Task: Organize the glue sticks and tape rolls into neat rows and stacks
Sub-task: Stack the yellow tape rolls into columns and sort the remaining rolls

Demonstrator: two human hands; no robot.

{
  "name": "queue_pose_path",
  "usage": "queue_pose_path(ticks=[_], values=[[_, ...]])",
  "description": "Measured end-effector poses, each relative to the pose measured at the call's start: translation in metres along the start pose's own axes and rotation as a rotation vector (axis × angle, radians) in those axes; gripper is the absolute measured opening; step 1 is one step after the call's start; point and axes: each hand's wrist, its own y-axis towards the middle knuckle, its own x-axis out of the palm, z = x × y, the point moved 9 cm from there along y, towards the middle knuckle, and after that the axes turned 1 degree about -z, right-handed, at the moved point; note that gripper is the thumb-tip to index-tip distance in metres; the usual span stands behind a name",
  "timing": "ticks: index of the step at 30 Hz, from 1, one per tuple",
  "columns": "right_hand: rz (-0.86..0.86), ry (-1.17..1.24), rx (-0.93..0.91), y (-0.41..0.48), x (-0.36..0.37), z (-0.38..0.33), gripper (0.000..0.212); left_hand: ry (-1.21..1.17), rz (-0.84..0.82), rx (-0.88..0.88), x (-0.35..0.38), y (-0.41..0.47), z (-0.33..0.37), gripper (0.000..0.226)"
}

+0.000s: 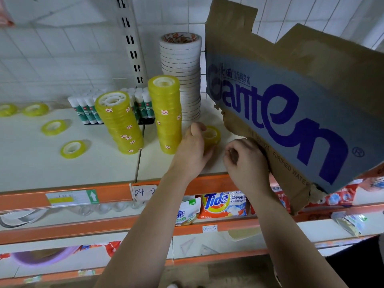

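our left hand (192, 150) grips a tape roll (213, 135) on the white shelf (62, 169), left of the cardboard box (291, 100). white tiles (62, 48) rise behind the box. whether our right hand (247, 161) holds anything, we cannot tell.

Left hand (193, 147) gripped a yellow tape roll (213, 135), tilted, just right of the upright yellow stack (166, 115) on the shelf (41, 163). Right hand (247, 161) curled against the cardboard box (301, 113) edge; grip unclear.
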Motion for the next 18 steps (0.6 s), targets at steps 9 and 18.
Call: queue_pose_path(ticks=[9, 18], values=[[-0.004, 0.004, 0.023, 0.000, -0.001, -0.002, 0.004, -0.017, -0.024, 0.001, 0.000, -0.002, 0.000, 0.052], [0.015, 0.106, 0.012, 0.001, -0.006, -0.010, 0.014, 0.036, 0.001, 0.024, -0.022, -0.028, 0.014, 0.056]])
